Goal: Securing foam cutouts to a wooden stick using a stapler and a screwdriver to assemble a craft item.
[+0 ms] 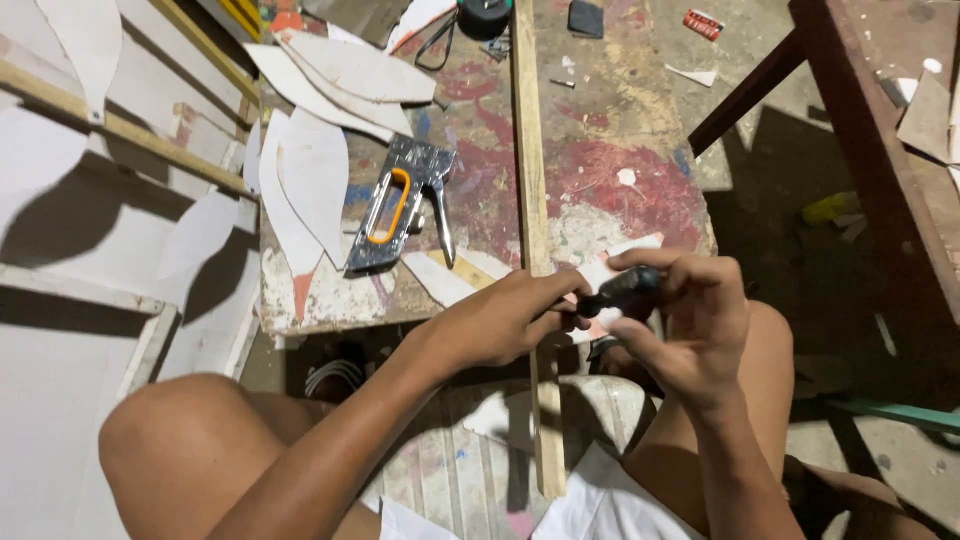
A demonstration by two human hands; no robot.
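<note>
Right hand: the right hand (690,330), at about four o'clock in the view, had its fingers clamped around a black tool handle (620,292).
Left hand: the left hand (500,320), just left of centre, pinched its fingertips together at the end of that handle, touching it.
Handle: it sat between both hands, tilted up toward two o'clock, over white paper scraps (610,262) at the table's near edge.
Wooden strip: a long wooden strip (530,160) ran from twelve to six o'clock, passing under the left fingertips.
Staple gun: a metal staple gun (405,205) with an orange grip lay at ten o'clock, well apart from the hands.
Table: the paint-stained table (620,180) carried white leaf-shaped cutouts (315,175) toward eleven o'clock.
</note>
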